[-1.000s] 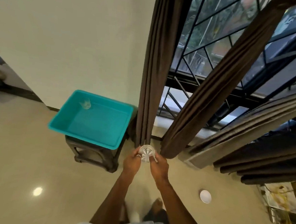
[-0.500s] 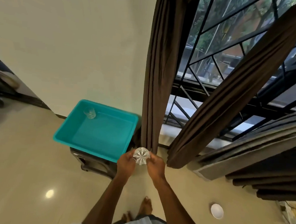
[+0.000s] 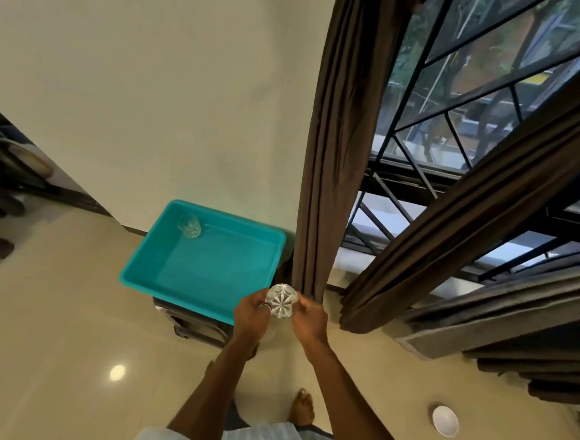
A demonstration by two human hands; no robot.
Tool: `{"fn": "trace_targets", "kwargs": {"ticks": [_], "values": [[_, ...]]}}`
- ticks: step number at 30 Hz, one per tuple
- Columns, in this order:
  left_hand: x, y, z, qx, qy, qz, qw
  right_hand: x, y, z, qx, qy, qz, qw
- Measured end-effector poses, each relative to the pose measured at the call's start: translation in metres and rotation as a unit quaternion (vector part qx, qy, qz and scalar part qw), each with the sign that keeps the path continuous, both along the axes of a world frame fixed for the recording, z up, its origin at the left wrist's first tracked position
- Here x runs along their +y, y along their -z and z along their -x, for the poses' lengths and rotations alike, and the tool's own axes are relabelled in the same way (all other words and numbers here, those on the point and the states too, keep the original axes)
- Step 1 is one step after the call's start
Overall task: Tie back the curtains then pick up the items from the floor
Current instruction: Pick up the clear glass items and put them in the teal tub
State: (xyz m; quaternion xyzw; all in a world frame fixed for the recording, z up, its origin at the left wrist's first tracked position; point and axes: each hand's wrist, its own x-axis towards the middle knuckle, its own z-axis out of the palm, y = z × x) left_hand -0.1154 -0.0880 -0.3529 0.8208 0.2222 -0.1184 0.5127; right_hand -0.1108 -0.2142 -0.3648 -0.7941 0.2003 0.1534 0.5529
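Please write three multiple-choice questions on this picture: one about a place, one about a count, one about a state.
1. How many glasses are in the teal tub? A none; B one; C three.
2. Where is the white bowl? A on the floor; B in the tub; C on the sill.
3. The nearest glass is: A on the floor; B held in both hands; C in the tub.
Answers: B, a single glass in its far corner; A, it rests at right; B, left hand and right hand grip it.
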Motion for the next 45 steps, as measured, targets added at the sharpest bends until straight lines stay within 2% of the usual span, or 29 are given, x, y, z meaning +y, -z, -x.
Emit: {"fn": "trace_targets", "kwargs": {"ticks": [6,10,15,21,25,29,40,45], "values": [[0.040,0.007,-0.025,0.020,-0.011,0.036,0.999,0.040,-0.001,-0.023,0.001,-0.016,0.031,0.999],[0.082,0.017,-0.057,0.030,0.010,0.052,0.998,0.084,0.004,-0.048,0.016,0.007,0.043,0.999],[0.141,0.038,-0.093,0.042,0.030,0.064,0.997,0.148,0.021,-0.081,0.058,0.044,0.102,0.992],[0.198,0.043,-0.121,0.086,-0.032,0.157,0.983,0.211,0.049,-0.122,0.098,0.018,0.130,0.987],[0.228,0.077,-0.155,0.151,-0.064,0.197,0.966,0.239,0.080,-0.147,0.161,0.052,0.069,0.983],[0.240,0.103,-0.185,0.174,-0.064,0.208,0.960,0.250,0.144,-0.167,0.191,0.088,0.005,0.978],[0.255,0.150,-0.258,0.211,0.011,0.190,0.959,0.271,0.136,-0.235,0.216,0.086,-0.090,0.968],[0.258,0.179,-0.279,0.218,0.041,0.177,0.959,0.270,0.160,-0.255,0.227,0.098,-0.117,0.962]]}}
